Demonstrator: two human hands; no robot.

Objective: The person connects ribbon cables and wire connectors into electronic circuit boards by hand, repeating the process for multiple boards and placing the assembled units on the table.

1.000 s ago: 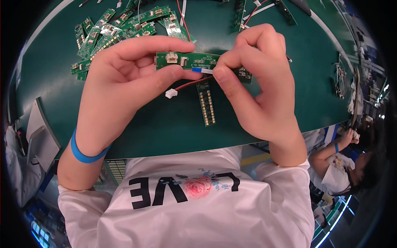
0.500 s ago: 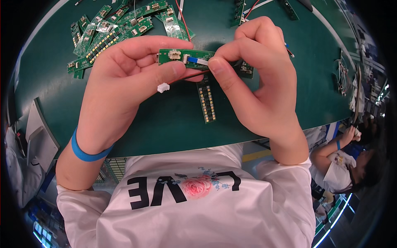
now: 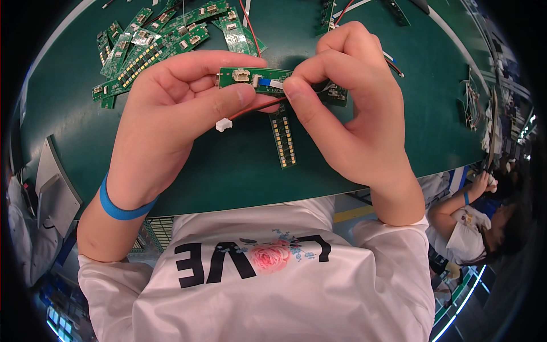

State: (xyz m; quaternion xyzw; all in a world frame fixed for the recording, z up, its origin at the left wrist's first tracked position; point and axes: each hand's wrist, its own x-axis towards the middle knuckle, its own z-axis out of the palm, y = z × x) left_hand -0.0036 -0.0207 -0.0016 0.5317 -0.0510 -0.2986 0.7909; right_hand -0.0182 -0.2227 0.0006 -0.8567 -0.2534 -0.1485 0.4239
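Note:
A green circuit board [image 3: 233, 74] is gripped at its left part between the thumb and fingers of my left hand [image 3: 171, 102], which wears a blue wristband. The blue-tipped end of a white flat ribbon cable [image 3: 276, 84] lies at a small white connector on the board. My right hand [image 3: 353, 102] pinches this cable between thumb and index finger at the board's right part. Below the board runs a red and black wire with a white plug [image 3: 224, 124] at its loose end. Behind and below hangs or lies an LED strip board [image 3: 284, 142]; my fingers hide its upper part.
Several green circuit boards [image 3: 137, 57] lie piled at the far left of the green table [image 3: 228, 171]. More boards [image 3: 396, 11] and wires are at the far right. A bundle of thin wires [image 3: 472, 105] rests near the right edge. Another person [image 3: 467, 228] sits at the right.
My right hand has shifted slightly left, toward the connector, still pinching the ribbon cable. The white plug and its wire have moved a little. My left hand stays nearly still.

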